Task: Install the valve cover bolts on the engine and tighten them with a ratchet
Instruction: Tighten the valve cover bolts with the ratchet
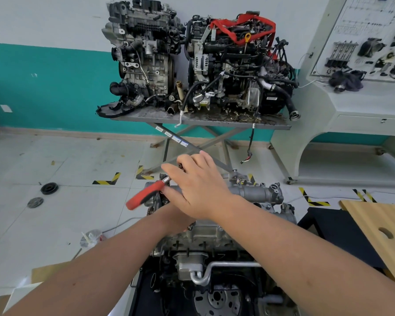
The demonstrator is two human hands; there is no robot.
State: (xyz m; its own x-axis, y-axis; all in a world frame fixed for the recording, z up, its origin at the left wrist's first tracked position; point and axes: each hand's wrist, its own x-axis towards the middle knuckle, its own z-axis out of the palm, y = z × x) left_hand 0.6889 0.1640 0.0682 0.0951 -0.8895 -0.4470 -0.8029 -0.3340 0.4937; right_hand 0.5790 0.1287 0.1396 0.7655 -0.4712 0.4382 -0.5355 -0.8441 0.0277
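Head view: both hands over engine (217, 231), ratchet (146, 193) at its far left.

Right hand (198, 190) laid across ratchet head, fingers stretched out and mostly straight, fingertips pointing left, covering tool's metal end; whether anything is pinched beneath cannot be told. Left hand (180, 218) tucked under right wrist, near engine's top edge, almost wholly hidden, grip impossible to tell. Ratchet's red handle slanting down-left, free of both hands, jutting out past engine's left side. No loose bolts discernible. Near, below forearms: flywheel (217, 299) and silver pipe (214, 267). Far: two more engines on grey table (201, 120). Right: wooden board (379, 229) and display panel (363, 37). Left, on floor: black pulley (49, 188).
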